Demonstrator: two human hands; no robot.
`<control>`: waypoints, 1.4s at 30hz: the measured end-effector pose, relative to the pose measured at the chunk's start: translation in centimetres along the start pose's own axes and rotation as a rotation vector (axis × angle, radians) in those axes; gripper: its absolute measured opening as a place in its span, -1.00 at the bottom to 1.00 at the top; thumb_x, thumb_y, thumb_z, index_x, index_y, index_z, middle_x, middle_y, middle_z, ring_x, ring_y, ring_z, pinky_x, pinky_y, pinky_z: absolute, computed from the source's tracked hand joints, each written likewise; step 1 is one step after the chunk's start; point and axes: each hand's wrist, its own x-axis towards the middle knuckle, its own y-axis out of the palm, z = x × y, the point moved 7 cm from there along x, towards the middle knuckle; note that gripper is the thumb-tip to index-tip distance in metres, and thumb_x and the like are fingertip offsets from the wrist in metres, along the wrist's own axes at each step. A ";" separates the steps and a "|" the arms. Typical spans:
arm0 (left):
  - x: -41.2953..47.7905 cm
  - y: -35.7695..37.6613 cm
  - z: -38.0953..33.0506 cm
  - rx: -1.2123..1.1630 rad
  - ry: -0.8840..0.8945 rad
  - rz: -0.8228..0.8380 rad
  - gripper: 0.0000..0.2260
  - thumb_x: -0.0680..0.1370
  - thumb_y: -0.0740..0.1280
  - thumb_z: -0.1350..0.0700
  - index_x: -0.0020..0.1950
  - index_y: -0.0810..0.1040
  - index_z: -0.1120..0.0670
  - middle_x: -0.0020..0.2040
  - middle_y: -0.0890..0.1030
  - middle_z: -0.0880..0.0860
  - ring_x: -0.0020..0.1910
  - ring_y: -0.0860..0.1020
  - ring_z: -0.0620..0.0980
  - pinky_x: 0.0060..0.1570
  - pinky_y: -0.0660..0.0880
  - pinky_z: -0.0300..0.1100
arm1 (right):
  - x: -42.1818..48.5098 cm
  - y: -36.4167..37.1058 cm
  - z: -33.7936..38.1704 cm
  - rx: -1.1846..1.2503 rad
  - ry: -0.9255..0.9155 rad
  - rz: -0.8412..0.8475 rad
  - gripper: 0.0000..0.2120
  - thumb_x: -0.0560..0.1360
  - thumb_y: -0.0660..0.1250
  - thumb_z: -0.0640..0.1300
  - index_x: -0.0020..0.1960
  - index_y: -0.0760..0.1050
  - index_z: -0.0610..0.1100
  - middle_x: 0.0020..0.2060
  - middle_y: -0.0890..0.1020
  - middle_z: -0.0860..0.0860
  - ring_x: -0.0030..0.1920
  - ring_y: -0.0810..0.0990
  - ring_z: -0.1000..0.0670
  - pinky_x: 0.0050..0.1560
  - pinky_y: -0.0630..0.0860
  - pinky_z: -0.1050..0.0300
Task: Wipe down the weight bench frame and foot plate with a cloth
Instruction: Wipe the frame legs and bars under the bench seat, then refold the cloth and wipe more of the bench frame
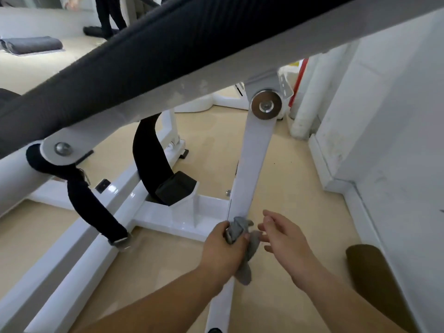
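Observation:
A white weight bench frame fills the view, with a slanted white support strut running from a bolted pivot down to the floor. My left hand grips a grey cloth bunched against the lower part of that strut. My right hand hovers just right of the cloth with fingers loosely spread, holding nothing. The black padded bench crosses the upper view. A black-topped foot plate sits on the white base beams.
A white wall and skirting stand close on the right, with white pipes in the corner. Black straps hang from the frame. A folded dark towel lies far left. Someone's legs stand at the back. Beige floor lies around.

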 end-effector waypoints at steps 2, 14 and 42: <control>-0.8 -0.3 0.0 0.086 0.080 0.007 -0.87 0.61 0.40 0.06 0.13 0.53 -0.12 0.00 0.62 -0.17 -0.10 0.60 -0.25 -0.18 0.52 -0.37 | -0.9 -0.3 -1.2 -0.030 0.062 0.055 -0.74 0.70 0.19 -0.01 0.23 0.58 -0.08 0.07 0.68 -0.05 0.03 0.67 0.02 -0.01 0.59 0.22; -5.3 2.8 13.6 0.751 0.300 0.417 -0.46 0.75 0.03 -0.06 0.69 -0.05 0.03 0.64 -0.28 -0.05 0.62 -0.34 0.03 0.61 -0.21 -0.13 | -2.7 3.5 -8.1 -0.234 0.223 0.284 -0.58 0.70 0.15 0.02 0.15 0.57 -0.32 0.01 0.70 -0.20 -0.16 0.60 -0.02 -0.14 0.51 0.15; -3.2 3.0 -8.5 0.440 0.175 0.394 -0.78 0.39 0.57 0.17 0.02 0.75 0.08 0.12 0.66 0.01 0.15 0.60 -0.09 0.17 0.56 -0.16 | -4.8 -5.1 3.3 -0.319 0.172 0.168 -0.72 0.69 0.18 -0.04 0.06 0.62 -0.15 -0.04 0.67 -0.05 0.02 0.63 -0.10 0.05 0.55 0.01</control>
